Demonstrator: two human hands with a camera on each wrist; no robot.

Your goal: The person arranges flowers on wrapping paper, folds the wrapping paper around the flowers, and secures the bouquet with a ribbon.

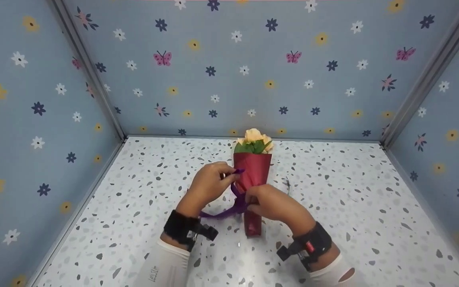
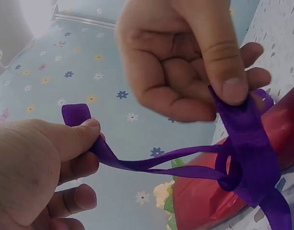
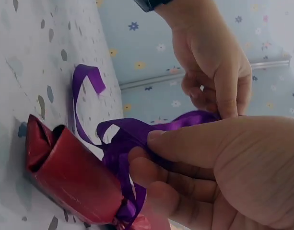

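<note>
A small bouquet of peach flowers (image 1: 253, 135) with green leaves, wrapped in red paper (image 1: 258, 167), lies on the speckled table. Purple ribbon (image 2: 247, 143) is looped around the narrow part of the wrap. My left hand (image 1: 211, 181) pinches one folded end of it between thumb and finger, left of the wrap. Over the lower wrap, my right hand (image 1: 275, 203) pinches the ribbon close to its loops. A loose ribbon tail (image 3: 79, 91) trails on the table, best seen in the right wrist view. Part of the tied spot is hidden behind my right fingers in the head view.
The speckled white table (image 1: 134, 239) is bounded by blue flower-patterned panels (image 1: 229, 79) at the back and both sides, with metal corner strips (image 1: 90, 67). A thin, faint strand (image 1: 288, 184) lies right of the bouquet.
</note>
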